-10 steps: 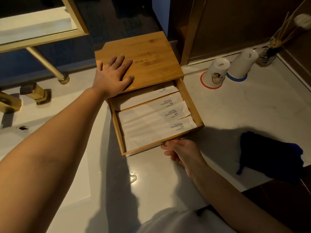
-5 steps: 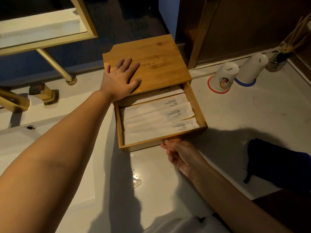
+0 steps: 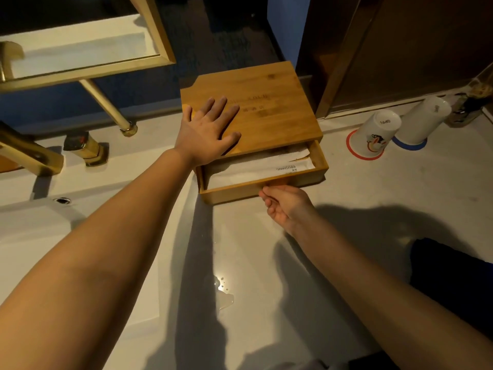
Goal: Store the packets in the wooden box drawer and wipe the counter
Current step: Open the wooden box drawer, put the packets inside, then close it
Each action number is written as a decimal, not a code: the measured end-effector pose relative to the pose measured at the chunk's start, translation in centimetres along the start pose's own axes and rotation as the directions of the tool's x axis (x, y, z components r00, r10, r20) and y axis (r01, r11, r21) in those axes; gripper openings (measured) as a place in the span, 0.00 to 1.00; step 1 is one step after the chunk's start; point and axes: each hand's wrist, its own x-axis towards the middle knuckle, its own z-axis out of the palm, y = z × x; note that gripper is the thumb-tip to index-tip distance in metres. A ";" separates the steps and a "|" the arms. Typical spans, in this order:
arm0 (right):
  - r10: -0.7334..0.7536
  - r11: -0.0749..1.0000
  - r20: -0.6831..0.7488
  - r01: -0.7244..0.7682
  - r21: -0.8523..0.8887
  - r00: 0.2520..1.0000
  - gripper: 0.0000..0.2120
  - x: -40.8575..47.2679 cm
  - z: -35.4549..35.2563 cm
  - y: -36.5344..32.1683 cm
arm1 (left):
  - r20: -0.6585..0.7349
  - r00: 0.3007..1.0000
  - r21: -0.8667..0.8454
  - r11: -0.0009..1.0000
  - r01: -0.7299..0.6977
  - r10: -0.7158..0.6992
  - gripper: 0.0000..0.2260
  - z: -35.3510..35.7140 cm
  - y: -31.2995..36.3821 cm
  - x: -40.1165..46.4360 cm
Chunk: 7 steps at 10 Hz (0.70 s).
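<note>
since a second ago the pull-out wooden drawer [image 3: 262,182] has slid most of the way back into the flat bamboo box [image 3: 256,108]; only a narrow strip of its inside shows now, where three or four packets lay bare before. the white paper packets [image 3: 256,168] lie flat inside that strip, one with dark print near its right end, the rest tucked under the lid.

the left hand [image 3: 210,129] lies flat on the near left part of the box top, fingers straight and spread, its grip released and only pressing down. the right hand [image 3: 286,206] sits at the drawer's front wall, about its middle, fingers curled with their tips against the wood; whether this grip pinches a pull there or merely pushes, i cannot tell.

the box stands on the pale glossy desk [image 3: 400,188]. to the right of the right grip and farther back stand two upturned white cups: one with a cartoon print [image 3: 374,134] on a red-rimmed coaster, and a plain one [image 3: 420,122] on a blue coaster just beside it. nearer than the right grip and to its right lies a dark blue cloth [image 3: 453,276]. a small puddle of water [image 3: 224,297] glints on the desk nearer than both grips. left of the left grip are brass tap fittings [image 3: 85,148].
</note>
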 end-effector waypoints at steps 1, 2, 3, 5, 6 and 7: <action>-0.057 0.998 0.025 0.057 0.007 0.998 0.05 1.3 0.8 -1.2 | 0.003 1.000 0.003 1.000 0.001 -0.001 0.27 0.0 -0.1 0.1; -0.138 0.990 0.058 0.138 0.012 0.989 0.04 2.3 1.4 -2.3 | 0.006 1.000 0.001 1.000 -0.001 0.001 0.27 0.1 -0.1 0.2; -0.200 0.979 0.070 0.201 -0.009 0.977 0.05 3.3 1.8 -2.8 | -0.002 1.000 0.013 1.000 0.001 -0.001 0.28 0.1 0.0 0.1; -0.223 0.975 0.063 0.223 0.011 0.973 0.03 4.1 1.8 -2.4 | 0.002 1.000 0.010 1.000 0.003 -0.003 0.28 0.2 -0.1 0.2; -0.217 0.976 0.037 0.217 0.014 0.975 0.03 4.3 1.9 -2.4 | -0.002 1.000 0.010 1.000 0.001 -0.001 0.28 0.3 -0.1 0.2; -0.220 0.975 0.028 0.220 -0.013 0.975 0.03 4.5 1.9 -2.2 | -0.002 1.000 0.006 1.000 -0.005 0.005 0.28 0.3 -0.1 0.2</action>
